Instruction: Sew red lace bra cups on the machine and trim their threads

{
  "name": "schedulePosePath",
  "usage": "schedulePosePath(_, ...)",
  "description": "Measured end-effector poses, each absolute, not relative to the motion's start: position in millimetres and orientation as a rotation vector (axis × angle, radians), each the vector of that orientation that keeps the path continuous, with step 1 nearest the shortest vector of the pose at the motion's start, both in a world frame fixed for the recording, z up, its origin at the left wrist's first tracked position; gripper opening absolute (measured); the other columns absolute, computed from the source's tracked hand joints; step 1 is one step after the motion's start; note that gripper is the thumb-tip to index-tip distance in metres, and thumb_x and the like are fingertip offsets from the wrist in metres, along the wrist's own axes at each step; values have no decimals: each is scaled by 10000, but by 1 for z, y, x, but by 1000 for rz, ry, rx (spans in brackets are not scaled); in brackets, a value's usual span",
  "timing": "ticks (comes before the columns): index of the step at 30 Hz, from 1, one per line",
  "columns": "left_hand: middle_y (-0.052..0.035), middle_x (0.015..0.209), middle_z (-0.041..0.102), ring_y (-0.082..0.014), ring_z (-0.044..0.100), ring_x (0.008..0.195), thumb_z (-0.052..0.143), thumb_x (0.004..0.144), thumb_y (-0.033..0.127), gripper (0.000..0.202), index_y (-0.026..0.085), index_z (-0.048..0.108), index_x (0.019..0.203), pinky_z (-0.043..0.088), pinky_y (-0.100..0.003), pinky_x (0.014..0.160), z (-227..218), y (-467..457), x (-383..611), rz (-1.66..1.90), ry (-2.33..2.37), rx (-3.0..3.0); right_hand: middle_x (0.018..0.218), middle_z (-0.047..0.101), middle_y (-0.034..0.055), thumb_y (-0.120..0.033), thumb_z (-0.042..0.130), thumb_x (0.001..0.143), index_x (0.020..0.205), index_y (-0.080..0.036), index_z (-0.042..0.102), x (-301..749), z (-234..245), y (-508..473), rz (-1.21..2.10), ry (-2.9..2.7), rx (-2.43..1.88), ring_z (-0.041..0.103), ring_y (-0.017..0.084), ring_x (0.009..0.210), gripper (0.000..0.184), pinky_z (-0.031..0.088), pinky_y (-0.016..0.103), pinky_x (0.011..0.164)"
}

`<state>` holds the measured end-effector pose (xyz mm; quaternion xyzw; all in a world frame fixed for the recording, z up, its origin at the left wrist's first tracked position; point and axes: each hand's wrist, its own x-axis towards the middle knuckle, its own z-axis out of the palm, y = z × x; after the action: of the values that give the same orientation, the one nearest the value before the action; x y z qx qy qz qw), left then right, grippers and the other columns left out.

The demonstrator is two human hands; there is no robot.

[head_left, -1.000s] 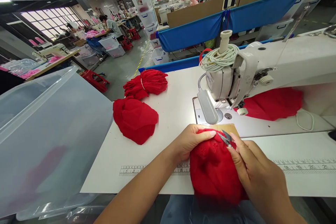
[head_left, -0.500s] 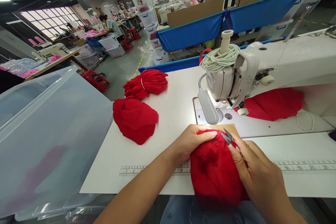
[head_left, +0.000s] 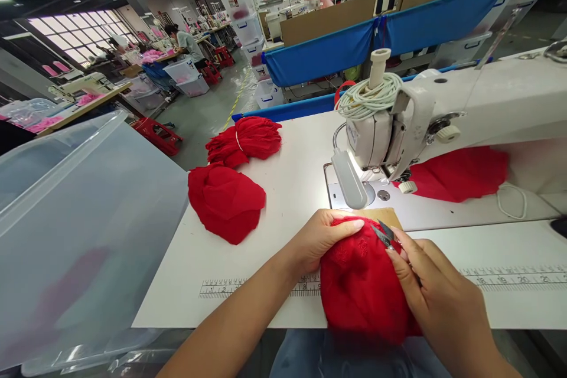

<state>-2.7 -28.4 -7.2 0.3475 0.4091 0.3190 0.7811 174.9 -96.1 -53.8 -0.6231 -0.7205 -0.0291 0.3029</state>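
A piece of red lace fabric [head_left: 361, 289] lies at the front edge of the white sewing table [head_left: 287, 189], hanging over toward my lap. My left hand [head_left: 321, 239] presses on its upper left edge, fingers curled over the cloth. My right hand [head_left: 436, 292] rests on the fabric's right side and pinches small thread snips [head_left: 383, 233], whose blades point at the fabric's top edge. Just behind stands the white sewing machine [head_left: 398, 124], its needle area lit.
Two heaps of red fabric [head_left: 225, 201] [head_left: 245, 139] lie to the left on the table, and more red cloth [head_left: 456, 174] sits under the machine arm. A big clear plastic bin [head_left: 75, 230] stands at my left. Other people sit at stations far behind.
Barely anything differs. The snips shift slightly at the fabric's top edge and my view tilts a little; both hands stay on the red piece.
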Motion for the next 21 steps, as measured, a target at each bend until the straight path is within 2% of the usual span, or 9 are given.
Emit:
schedulePosePath(6,-49,724,708,-131,608,673,836,664,406,318,114,747,754,471,-232,690,-9,-29,-3,696,883,760,902,727,50,-413,368,1015,1244,-205,641,179,-54,-91,-86,-1950,-1605,701,170,685,413,464,228,424)
schedulePosePath(13,-65,759,720,-142,622,715,825,683,400,356,102,768,869,480,-235,727,-8,-28,-3,697,877,779,905,727,48,-387,417,1001,1231,-182,631,183,-56,-90,-106,-1988,-1552,697,154,663,376,463,208,411)
schedulePosePath(21,-38,724,682,-123,574,686,816,693,411,308,115,734,726,446,-215,674,-4,-29,-2,702,890,820,832,740,45,-432,326,1027,1105,-182,675,173,-46,-86,-32,-1887,-1541,709,161,668,436,500,223,458)
